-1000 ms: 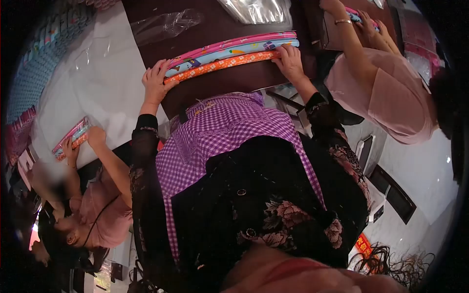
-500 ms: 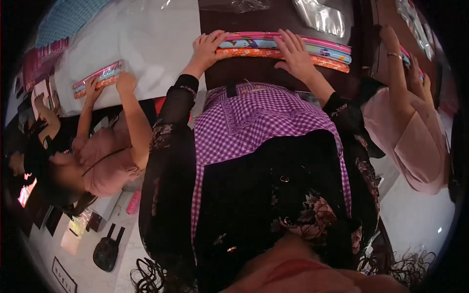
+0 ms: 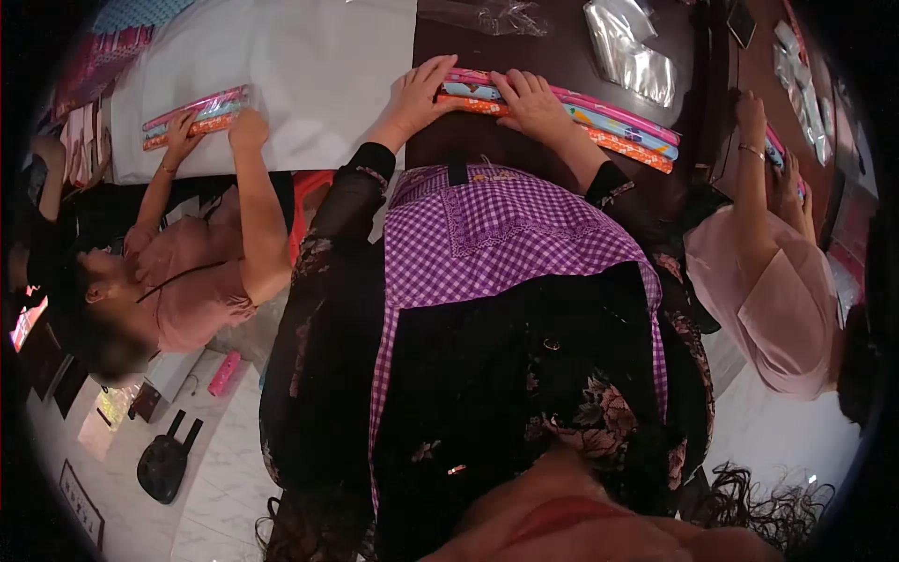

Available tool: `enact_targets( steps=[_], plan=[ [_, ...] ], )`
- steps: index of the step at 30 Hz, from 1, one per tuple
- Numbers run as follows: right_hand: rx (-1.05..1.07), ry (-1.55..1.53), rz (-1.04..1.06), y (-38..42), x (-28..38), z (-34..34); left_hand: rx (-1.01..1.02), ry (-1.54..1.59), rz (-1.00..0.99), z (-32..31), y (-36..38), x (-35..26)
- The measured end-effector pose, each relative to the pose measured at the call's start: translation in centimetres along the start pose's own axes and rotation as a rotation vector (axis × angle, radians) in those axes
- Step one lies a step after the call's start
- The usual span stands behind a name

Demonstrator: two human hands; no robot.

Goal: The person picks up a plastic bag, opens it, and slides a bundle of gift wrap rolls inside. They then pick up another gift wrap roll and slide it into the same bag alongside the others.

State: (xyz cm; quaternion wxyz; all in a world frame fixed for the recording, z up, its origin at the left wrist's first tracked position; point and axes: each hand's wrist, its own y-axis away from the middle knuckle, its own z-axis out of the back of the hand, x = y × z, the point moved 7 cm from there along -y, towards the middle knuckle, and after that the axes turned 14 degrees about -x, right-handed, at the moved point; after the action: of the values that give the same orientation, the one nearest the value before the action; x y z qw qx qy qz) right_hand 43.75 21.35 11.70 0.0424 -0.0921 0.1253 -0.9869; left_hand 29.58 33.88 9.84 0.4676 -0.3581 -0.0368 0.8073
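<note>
Three long, slim rolls (image 3: 613, 129), pink, light blue and orange with printed patterns and a glossy surface, lie side by side on the dark brown table. My left hand (image 3: 426, 96) wraps around their left end, fingers over the far side. A little to its right, my right hand (image 3: 534, 105) lies across the rolls with fingers bent over the far edge and thumb on the near side. Beyond my hands the rolls slant down to the right. Parts of them are hidden beneath both hands.
Clear plastic sleeves (image 3: 637, 61) lie at the back right of the brown table (image 3: 552, 42). At the white table (image 3: 309, 84) on the left, a co-worker holds a similar wrapped bundle (image 3: 197, 117). Another co-worker (image 3: 768, 290) works at the right, with more plastic sleeves (image 3: 796, 98).
My right hand has slid left along the rolls, closer to my left hand. The rolls' right end has swung toward me. The whole view has shifted slightly.
</note>
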Motion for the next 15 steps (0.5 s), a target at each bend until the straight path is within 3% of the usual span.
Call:
enact_targets(
  steps=[1,2,4,5,7,8,10,14,15],
  plan=[
    [-0.001,-0.002,-0.007,0.3,0.0,0.1,-0.147,0.140,0.122,0.5,-0.1,0.3],
    [0.002,0.001,-0.030,0.6,-0.2,0.2,-0.144,0.141,0.117,0.3,0.2,-0.1],
    [0.006,0.003,-0.055,1.2,-0.3,0.3,-0.207,0.380,0.797,0.2,2.5,1.9],
    [-0.021,-0.001,-0.064,1.4,-0.2,0.5,-0.311,0.277,0.679,0.2,2.7,1.7],
    [-0.054,-0.008,-0.079,1.6,-0.2,0.9,-0.066,0.299,0.697,-0.5,2.4,-0.1],
    [-0.059,-0.011,-0.088,1.6,-0.1,1.1,0.002,0.242,0.582,-1.8,2.3,-0.1],
    [-0.046,-0.028,-0.109,1.6,-0.2,1.5,-0.127,0.214,0.508,-1.3,1.3,-1.2],
    [-0.058,-0.011,-0.166,2.6,-0.9,2.3,0.011,0.194,0.494,-1.9,-1.7,-0.9],
    [-0.054,-0.005,-0.183,2.8,-1.0,2.4,-0.062,0.181,0.438,-1.5,-3.0,-1.0]
  ],
)
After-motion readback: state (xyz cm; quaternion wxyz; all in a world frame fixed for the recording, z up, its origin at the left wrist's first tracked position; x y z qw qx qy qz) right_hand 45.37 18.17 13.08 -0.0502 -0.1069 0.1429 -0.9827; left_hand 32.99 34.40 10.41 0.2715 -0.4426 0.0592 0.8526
